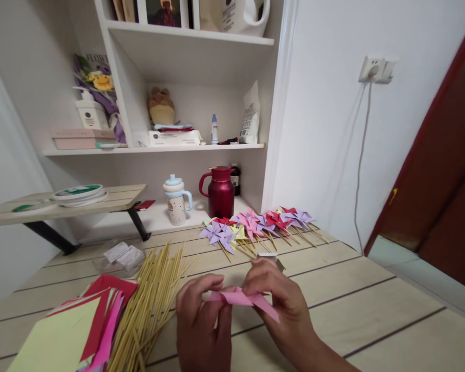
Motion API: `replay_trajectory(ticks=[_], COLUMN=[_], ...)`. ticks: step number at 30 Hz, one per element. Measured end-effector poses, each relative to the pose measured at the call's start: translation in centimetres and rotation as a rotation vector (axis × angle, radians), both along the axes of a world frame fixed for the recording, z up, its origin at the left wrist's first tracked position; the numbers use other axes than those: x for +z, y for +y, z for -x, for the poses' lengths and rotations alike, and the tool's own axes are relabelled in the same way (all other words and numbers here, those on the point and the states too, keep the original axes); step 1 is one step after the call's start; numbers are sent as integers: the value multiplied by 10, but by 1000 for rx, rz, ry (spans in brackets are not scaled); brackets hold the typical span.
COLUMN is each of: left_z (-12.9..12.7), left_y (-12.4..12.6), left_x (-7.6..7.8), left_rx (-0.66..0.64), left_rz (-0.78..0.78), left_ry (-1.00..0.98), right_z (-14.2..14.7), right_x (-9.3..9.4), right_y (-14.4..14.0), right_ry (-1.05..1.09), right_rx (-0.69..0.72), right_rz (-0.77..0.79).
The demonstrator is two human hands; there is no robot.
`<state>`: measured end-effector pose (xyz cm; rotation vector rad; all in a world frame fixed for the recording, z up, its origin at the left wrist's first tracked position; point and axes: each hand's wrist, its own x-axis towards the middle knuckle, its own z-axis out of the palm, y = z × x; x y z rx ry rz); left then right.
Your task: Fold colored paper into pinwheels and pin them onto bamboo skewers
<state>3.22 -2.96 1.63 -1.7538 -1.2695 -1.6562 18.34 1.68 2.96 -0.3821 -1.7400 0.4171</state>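
Both hands pinch a folded pink paper piece (pixel 243 299) just above the wooden table (pixel 372 310). My left hand (pixel 201 323) grips its left end with thumb and fingers. My right hand (pixel 282 310) holds the right end, where a pink flap sticks out downward. A bundle of thin bamboo sticks (pixel 147 305) lies just left of my hands. Beside the sticks sits a stack of coloured paper sheets (pixel 77 330), yellow, red and pink. Farther back lies a row of finished paper pinwheels (pixel 256 227) on sticks.
A small metal object (pixel 273 258) lies behind my right hand. A clear plastic bag (pixel 122 256), a dark red jug (pixel 220 192) and a lidded cup (pixel 175 201) stand at the back. Shelves (pixel 158 149) hold assorted items. A raised wooden shelf (pixel 112 199) carries tape rolls.
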Motion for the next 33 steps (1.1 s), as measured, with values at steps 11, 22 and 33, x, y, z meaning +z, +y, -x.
replay_trajectory(ticks=[11, 22, 33], left_z=[-3, 4, 3], left_y=[-5, -6, -9], left_x=[-1, 22, 14], left_rx=[-54, -72, -14], left_rz=[-52, -200, -263], left_ry=[-30, 213, 142], right_z=[-2, -3, -4], right_x=[9, 14, 20], right_y=[-7, -14, -14], right_ry=[-42, -57, -64], right_rx=[-102, -102, -103], right_rz=[-215, -272, -239])
